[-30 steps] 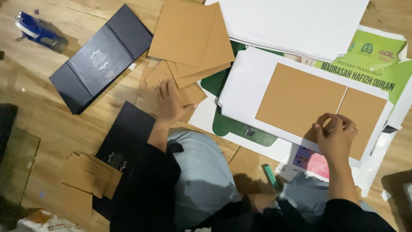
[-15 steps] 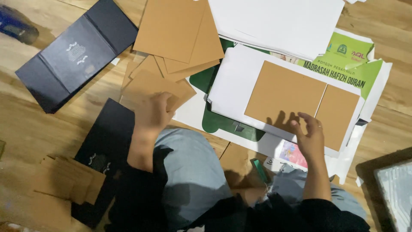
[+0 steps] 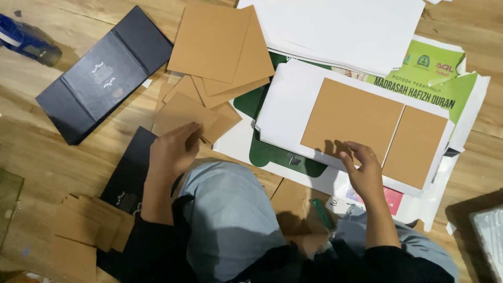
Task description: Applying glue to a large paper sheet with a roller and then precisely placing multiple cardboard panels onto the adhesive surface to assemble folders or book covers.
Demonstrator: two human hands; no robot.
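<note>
left hand curled, pinching a brown card — right hand fingers spread on the bigger brown panel

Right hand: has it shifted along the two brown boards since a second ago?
Yes. The right hand has slid left, from the seam by the smaller board to the lower edge of the larger board.

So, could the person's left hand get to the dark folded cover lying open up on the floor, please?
Probably yes: the left hand rests on brown cards, and bare floor lies between it and the dark cover.
</note>
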